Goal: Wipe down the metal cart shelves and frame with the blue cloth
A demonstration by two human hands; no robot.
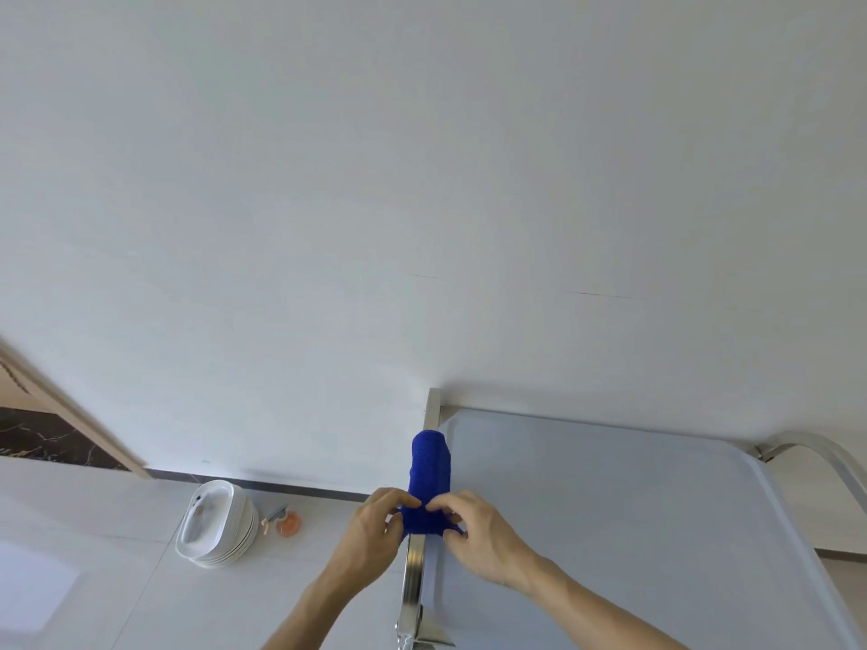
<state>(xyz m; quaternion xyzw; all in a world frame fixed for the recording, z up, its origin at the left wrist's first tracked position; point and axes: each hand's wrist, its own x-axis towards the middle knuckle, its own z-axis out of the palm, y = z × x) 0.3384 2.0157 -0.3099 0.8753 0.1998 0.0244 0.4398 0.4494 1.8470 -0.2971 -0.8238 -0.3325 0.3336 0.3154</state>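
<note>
Place: likely dining or kitchen service area | stacked white dishes (216,523) on pale tiled floor (117,598), 8 o'clock | steel cart (610,532), 5 o'clock

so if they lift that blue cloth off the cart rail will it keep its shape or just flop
Probably flop: the blue cloth drapes over the cart rail and follows its curve, so it looks soft. It bunches where the left hand and right hand pinch it, suggesting it is light. Its fuzzy weave likely grips rather than slips.

The metal cart's top shelf (633,518) carries a blue cloth (430,480) draped over its left rail (415,574) — beside it, the pale floor (94,509) holds stacked white dishes (216,525) and a small orange object (288,523)
</note>
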